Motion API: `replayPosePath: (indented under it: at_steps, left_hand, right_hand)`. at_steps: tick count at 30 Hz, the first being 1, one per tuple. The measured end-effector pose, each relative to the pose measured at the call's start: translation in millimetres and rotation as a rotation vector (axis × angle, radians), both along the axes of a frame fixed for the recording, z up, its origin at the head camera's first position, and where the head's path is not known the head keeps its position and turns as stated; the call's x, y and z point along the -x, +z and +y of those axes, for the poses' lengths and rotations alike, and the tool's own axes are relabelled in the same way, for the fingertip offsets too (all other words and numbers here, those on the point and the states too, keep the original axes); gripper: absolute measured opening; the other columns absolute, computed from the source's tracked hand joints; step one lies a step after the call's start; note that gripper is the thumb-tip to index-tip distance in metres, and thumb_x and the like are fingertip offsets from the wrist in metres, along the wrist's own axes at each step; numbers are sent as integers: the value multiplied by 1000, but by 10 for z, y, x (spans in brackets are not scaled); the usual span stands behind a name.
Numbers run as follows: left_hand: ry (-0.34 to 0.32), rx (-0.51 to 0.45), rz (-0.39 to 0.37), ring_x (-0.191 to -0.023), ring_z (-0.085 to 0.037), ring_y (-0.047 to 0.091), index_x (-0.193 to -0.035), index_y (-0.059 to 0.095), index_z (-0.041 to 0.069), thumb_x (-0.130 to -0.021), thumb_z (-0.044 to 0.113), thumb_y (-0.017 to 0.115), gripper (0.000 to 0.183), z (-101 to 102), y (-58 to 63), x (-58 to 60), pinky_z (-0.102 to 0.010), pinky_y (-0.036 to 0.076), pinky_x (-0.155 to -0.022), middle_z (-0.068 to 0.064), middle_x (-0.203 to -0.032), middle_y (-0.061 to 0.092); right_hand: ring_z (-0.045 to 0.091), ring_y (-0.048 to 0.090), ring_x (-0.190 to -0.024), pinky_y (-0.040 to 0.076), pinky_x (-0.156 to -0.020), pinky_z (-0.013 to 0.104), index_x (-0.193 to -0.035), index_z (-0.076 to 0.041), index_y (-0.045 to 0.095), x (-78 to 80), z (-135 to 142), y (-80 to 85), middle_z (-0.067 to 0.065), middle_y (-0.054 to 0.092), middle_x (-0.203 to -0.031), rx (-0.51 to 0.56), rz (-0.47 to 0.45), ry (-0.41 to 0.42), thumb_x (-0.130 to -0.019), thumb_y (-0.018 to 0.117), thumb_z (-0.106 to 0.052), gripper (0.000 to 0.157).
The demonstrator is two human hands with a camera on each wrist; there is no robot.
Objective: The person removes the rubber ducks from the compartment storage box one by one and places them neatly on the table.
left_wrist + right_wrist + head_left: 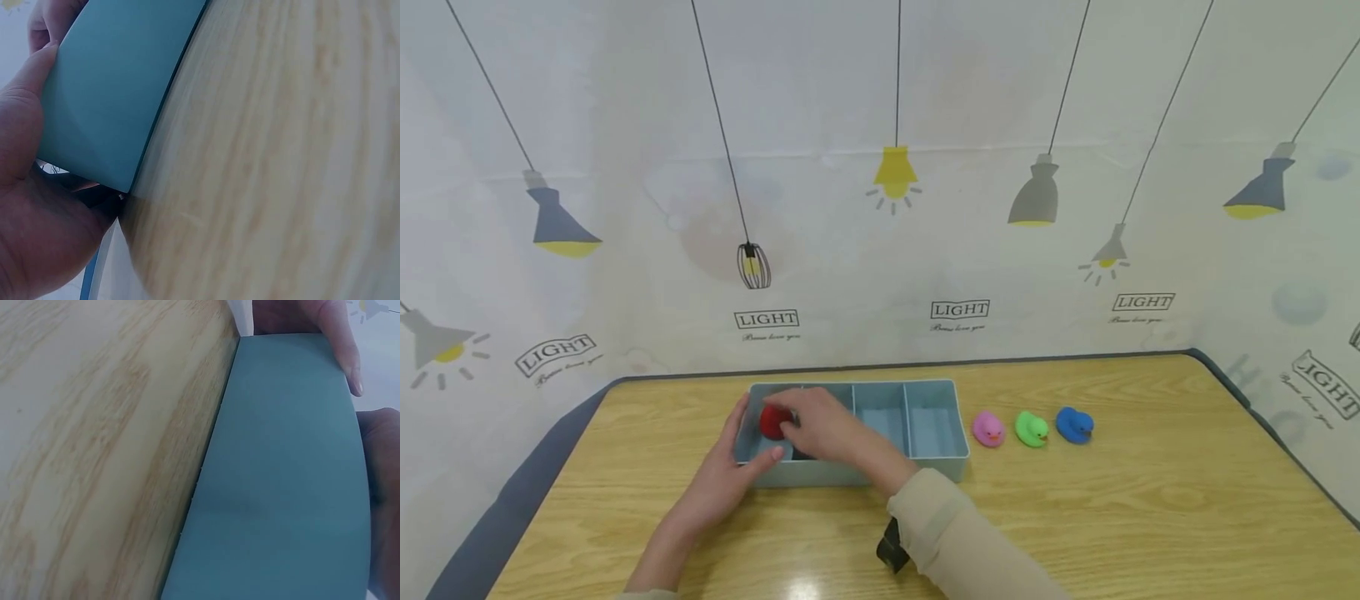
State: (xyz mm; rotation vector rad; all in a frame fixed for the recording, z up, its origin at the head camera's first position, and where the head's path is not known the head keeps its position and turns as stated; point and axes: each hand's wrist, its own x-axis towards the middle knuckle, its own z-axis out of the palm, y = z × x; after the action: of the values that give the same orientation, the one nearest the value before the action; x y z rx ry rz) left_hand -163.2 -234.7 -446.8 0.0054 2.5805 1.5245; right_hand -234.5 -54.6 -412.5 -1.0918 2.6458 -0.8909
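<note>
A blue-grey box (850, 474) with several compartments in a row stands on the wooden table. My left hand (718, 479) grips its left end, fingers along the side wall and thumb over the front rim. Inside the leftmost compartment, my right hand (823, 423) pinches a red rounded object (772, 423); the fingers partly cover it, so its exact kind is hidden. In the left wrist view, the left hand (37, 206) wraps the corner of the box (119, 94). The right wrist view shows mainly the box's outer front wall (287, 475).
Right of the box, a pink rubber duck (988, 429), a green rubber duck (1032, 429) and a blue rubber duck (1074, 425) stand in a row. A black device (892, 547) sits at my right wrist. Behind the table hangs a lamp-patterned sheet (842, 275).
</note>
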Motion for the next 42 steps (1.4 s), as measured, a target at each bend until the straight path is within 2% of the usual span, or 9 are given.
replayPosePath:
  at_steps: [7,14,25,42]
  left_hand:
    - [4,-9,3,-153,-47,8,-166,-3,22,-98,46,68,101,-3,-22,6,-67,12,-119,-23,-169,5]
    - [-3,-7,2,-153,-47,7,-166,-4,21,-98,48,67,102,-8,-23,7,-67,13,-119,-23,-170,3]
    - [-4,-14,-5,-154,-46,4,-166,-5,22,-98,49,67,103,-17,-33,16,-67,11,-119,-20,-170,1]
    - [-2,9,5,-153,-47,8,-166,-3,19,-97,47,69,103,-14,-29,7,-66,12,-119,-24,-169,6]
  right_hand:
    - [9,61,-109,50,-93,22,-141,-13,64,16,-42,25,-1,67,-135,-37,-24,-59,-96,68,-7,46]
    - [8,59,-107,49,-92,21,-142,-12,63,48,-83,3,0,65,-137,-47,-19,-57,-94,69,-6,48]
    - [12,59,-110,50,-90,23,-143,-13,62,21,-147,39,0,66,-135,-143,26,-58,-93,71,-6,52]
    - [11,56,-96,48,-78,20,-138,-17,66,53,-187,53,-4,70,-124,-217,60,-68,-95,71,-8,45]
